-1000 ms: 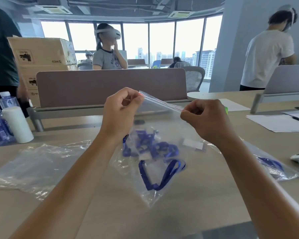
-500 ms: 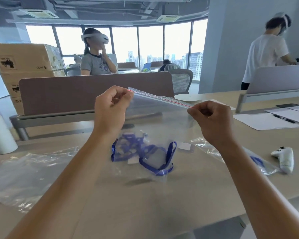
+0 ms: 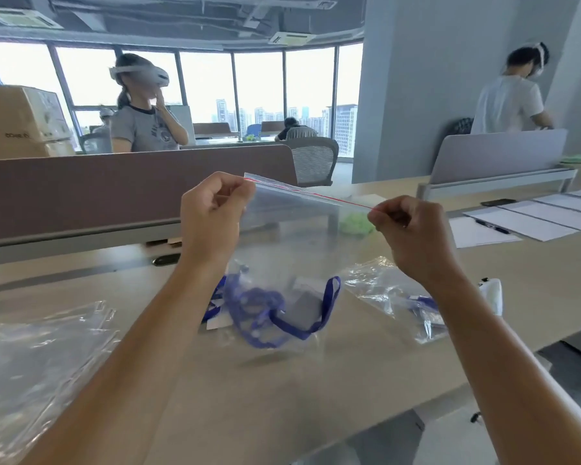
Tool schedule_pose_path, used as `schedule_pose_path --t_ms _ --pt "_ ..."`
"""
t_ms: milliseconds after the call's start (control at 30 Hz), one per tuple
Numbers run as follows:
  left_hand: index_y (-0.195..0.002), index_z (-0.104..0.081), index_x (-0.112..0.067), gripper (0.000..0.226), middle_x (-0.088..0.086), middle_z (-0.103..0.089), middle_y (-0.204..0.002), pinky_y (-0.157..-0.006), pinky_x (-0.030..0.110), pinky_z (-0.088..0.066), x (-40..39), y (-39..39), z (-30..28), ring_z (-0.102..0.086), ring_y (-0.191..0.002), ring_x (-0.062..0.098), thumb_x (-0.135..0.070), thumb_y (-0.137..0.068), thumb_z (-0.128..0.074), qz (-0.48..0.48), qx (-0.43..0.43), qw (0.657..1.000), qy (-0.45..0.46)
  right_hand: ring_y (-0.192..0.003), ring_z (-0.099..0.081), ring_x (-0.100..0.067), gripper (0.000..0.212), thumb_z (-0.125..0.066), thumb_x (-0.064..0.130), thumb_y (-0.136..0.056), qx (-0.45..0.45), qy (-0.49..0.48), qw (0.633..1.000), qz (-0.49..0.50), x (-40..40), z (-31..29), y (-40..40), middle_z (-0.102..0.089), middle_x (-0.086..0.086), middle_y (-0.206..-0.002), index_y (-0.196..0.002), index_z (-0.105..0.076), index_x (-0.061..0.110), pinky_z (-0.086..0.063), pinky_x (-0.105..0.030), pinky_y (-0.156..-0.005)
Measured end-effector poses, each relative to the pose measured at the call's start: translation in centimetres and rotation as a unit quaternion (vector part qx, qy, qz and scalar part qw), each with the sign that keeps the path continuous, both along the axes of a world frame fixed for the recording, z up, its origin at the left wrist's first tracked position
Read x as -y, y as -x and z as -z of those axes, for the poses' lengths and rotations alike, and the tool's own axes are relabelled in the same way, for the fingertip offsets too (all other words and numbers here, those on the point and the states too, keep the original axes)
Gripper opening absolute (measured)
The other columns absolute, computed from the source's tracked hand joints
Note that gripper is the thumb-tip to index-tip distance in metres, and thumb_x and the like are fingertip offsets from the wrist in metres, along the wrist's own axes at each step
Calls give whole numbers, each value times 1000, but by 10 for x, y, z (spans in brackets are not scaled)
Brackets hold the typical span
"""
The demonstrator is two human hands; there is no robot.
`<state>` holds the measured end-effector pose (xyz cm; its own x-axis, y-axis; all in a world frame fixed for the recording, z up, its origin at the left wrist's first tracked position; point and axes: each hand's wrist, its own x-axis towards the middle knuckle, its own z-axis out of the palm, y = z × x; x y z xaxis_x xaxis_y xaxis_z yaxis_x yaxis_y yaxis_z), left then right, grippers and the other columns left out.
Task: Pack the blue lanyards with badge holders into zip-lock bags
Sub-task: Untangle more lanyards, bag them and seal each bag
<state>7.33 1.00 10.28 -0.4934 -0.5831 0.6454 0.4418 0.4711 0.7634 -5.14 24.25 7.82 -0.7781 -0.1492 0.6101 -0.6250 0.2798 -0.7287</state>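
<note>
The left hand (image 3: 212, 209) pinches one top corner of the clear plastic zip-lock bag with a red seal line (image 3: 292, 243). The right hand (image 3: 413, 229) pinches the other corner. Blue ribbon lanyards (image 3: 275, 310) sit inside, below both hands, over the tan wooden table (image 3: 282, 391).

Bare light wooden tabletop (image 3: 249, 397) lies open at lower centre of the frame. At lower left a stack of clear plastic bags (image 3: 37, 357) covers it; at right centre a crumpled clear filled bag (image 3: 396, 297) and a white controller (image 3: 492, 293) block passage.
</note>
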Motion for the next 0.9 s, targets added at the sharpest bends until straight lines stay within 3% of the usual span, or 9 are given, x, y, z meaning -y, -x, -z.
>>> schedule_pose_path --t_ms 200,333,467,567,767,900 --pt "-86 -75 -16 8 0 -64 -70 -60 21 -48 -39 31 4 -55 -65 11 -21 -92 -73 50 13 998 -18 -71 -68 -15 8 -78 28 -87 -13 4 996 87 -50 -7 9 -74 7 -75 -86 -78 20 -52 -30 -75" --pt "-87 -75 -14 8 -3 -65 -67 -64 23 -50 -67 56 6 -56 -62 10 -20 -90 -74 94 32 995 -25 -65 -65 -9 8 -80 28 -86 -10 30 991 131 -88 -9 11 -73 8 -71 -85 -78 21 -49 -26 -70" --pt "-85 -75 -14 5 -4 -63 -63 -56 14 -44 -100 75 -1 -53 -55 5 -17 -89 -75 141 42 988 -39 -70 -69 -16 10 -77 30 -86 -18 32 987 156 -129 -24 12 -73 6 -72 -85 -76 20 -59 -41 -76" --pt "-89 -75 -8 5 3 -62 -65 -55 14 -44 -123 89 -9 -53 -53 7 -13 -90 -74 169 32 983 -58 -66 -66 -14 7 -74 26 -87 -35 34 982 181 -147 -44 18 -70 8 -70 -84 -73 21 -58 -43 -75" --pt "-86 -74 -11 7 -2 -64 -65 -57 13 -44 -128 133 8 -56 -56 6 -17 -90 -74 148 68 986 -28 -50 -67 -16 8 -63 19 -87 21 10 981 194 -134 -52 73 -74 5 -67 -80 -63 23 -62 -48 -68" --pt "-82 -72 -18 5 -5 -68 -69 -68 25 -49 -106 173 57 -61 -66 14 -17 -87 -73 78 143 986 40 -51 -72 -14 14 -62 17 -93 71 -9 981 179 -102 -12 123 -76 6 -72 -82 -61 25 -62 -48 -67"
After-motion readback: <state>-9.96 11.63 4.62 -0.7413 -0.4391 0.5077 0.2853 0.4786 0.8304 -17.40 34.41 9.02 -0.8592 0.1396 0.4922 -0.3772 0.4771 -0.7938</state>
